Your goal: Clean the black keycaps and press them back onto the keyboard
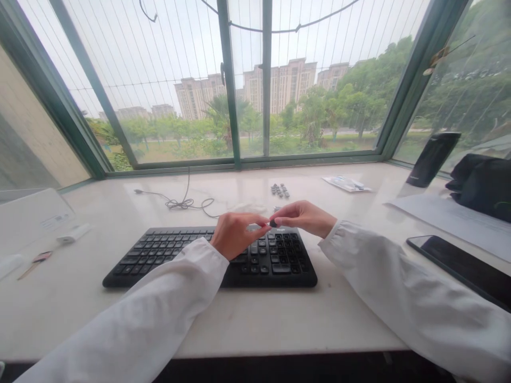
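Observation:
Above the upper right part of a black keyboard (131, 260), my two hands meet fingertip to fingertip. My right hand (305, 217) pinches a small black keycap (273, 223) between thumb and fingers. My left hand (237, 231) is closed in a pinch right beside the keycap; whatever lies between its fingertips is too small to make out. Part of the keyboard's middle is hidden by my left hand and white sleeve. Behind my hands, several small grey pieces (280, 190) that look like keycaps lie in a group on the white table.
A coiled cable (186, 203) lies behind the keyboard. A clear plastic packet (346, 183) is at the back right. A phone (451, 260), papers (447, 213) and an upright black case (433, 159) stand or lie right. A white box (35, 215) is left.

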Demonstrator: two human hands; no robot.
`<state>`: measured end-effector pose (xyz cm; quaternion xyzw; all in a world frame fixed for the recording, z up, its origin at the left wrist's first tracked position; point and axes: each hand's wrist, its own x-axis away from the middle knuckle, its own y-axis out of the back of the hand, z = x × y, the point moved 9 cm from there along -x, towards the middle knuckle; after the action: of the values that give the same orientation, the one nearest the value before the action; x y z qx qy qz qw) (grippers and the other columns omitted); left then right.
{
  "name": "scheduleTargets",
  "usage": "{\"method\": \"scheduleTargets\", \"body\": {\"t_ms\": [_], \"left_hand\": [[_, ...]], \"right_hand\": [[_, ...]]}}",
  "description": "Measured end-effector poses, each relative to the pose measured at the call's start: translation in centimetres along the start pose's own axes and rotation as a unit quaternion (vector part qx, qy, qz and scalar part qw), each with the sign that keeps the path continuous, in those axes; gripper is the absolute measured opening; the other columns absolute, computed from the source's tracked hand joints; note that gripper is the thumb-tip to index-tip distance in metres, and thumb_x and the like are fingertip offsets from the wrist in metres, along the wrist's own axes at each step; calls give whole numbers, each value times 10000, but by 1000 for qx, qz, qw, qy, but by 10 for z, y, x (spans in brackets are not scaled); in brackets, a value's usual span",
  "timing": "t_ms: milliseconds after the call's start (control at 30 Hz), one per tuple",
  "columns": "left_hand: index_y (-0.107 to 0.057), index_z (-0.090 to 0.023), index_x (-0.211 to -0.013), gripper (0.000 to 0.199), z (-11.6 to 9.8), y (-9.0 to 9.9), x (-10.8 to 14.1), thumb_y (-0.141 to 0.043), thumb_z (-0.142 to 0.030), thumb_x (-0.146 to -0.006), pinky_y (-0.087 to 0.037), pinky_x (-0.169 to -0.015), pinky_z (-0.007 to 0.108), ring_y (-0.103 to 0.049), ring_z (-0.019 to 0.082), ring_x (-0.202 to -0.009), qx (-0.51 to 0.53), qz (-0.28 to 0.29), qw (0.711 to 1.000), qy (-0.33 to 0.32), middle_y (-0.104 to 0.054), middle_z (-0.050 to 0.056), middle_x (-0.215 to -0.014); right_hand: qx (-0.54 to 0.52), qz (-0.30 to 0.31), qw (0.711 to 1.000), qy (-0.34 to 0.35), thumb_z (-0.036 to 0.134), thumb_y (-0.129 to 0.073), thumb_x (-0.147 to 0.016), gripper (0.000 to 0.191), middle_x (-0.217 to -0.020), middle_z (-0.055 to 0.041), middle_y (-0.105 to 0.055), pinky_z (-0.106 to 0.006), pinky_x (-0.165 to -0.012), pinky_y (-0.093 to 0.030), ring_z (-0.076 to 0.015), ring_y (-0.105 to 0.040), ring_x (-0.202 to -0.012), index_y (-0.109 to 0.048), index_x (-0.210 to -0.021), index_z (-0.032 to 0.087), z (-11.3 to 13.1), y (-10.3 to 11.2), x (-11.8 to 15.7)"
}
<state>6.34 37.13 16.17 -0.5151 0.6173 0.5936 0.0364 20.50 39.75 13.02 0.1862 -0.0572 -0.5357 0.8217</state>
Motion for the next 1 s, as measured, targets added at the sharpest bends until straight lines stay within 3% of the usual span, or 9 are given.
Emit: {"method": "scheduleTargets", "body": {"t_ms": [167,300,533,667,867,1000], "left_hand": [[-757,-289,-856,182,0,1,1,-643,-428,-827,-453,-571,205,-612,87,-571,-7,-13,1000,-5,-750,-52,-815],[-757,-288,-868,191,0,1,0,-623,-423,-846,-452,-579,202,-594,81,-549,-9,-12,1000,-4,-749,-49,-806],[-744,-306,-945,232,-4,-3,0,-707,-449,-767,-459,-602,208,-599,93,-562,-8,8,1000,-7,-735,-47,-776],[-748,-303,-912,178,-6,-3,1,-681,-423,-798,-457,-613,207,-632,106,-626,-12,4,1000,-7,-734,-40,-775],[-731,-330,-965,164,-9,-5,1,-658,-325,-818,-439,-588,209,-619,94,-618,-9,17,1000,-11,-744,-75,-891],[-722,-339,-1000,208,-10,-6,2,-666,-305,-802,-431,-582,213,-608,89,-602,-12,21,1000,-15,-741,-90,-898]], "right_hand": [[-28,23,999,0,436,-764,-657,459,-907,-57,-747,-354,-866,-481,-204,-664,-894,-729,-1025,163,1,-3,1],[-35,30,999,5,426,-781,-641,427,-861,-56,-744,-347,-852,-485,-197,-672,-871,-718,-958,148,4,-5,1],[-33,5,999,-6,465,-788,-622,394,-698,-35,-703,-257,-573,-439,-121,-599,-615,-633,-787,142,-2,-6,-1],[-16,7,1000,-18,506,-772,-624,408,-633,-16,-669,-256,-576,-431,-118,-585,-607,-669,-763,137,-3,-7,0],[21,14,999,-21,521,-727,-674,407,-779,-70,-736,-263,-604,-444,-138,-609,-671,-718,-811,138,-1,-4,1],[30,21,999,-21,508,-718,-692,386,-777,-73,-740,-260,-600,-443,-158,-627,-710,-725,-821,143,-2,-3,1]]}}
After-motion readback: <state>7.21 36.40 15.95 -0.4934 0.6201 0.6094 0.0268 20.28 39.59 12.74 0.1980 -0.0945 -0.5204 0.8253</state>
